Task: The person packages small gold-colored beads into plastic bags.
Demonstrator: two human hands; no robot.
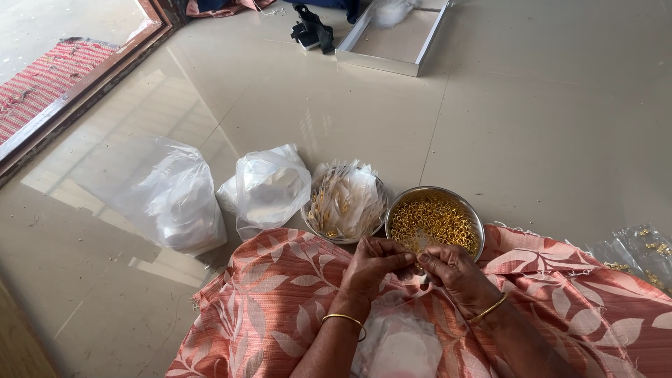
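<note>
Gold rings (434, 222), small, round and shiny, lie heaped in a shallow steel bowl (476, 218) on the floor, touching the edge of the person's lap. Just left of it a second round bowl (308, 213) holds a bunch of thin clear plastic sleeves (348, 199) with gold bits showing at the bottom.

The left hand (371, 267) and right hand (453, 269) meet over the near rim of the ring bowl, fingertips pinched together around something too small to make out. Each wrist carries a thin gold bangle.

The lap is covered by a salmon-pink cloth (280, 308) with a pale leaf print, woven texture, frayed threads at the edge. A crumpled clear plastic bag (399, 343) with something white inside rests on it between the forearms.

Left of the bowls: two soft, wrinkled white plastic bags, one smaller (269, 185), one larger (178, 199), standing apart. At far right, clear packets (640, 252) holding gold pieces.

Surface: glossy beige floor tiles (546, 119), reflecting window light. Farther back, a shallow white rectangular tray (392, 38) and a black strap-like object (311, 29). Upper left, a dark wooden door sill (84, 91) with a red striped mat (42, 80) beyond.
</note>
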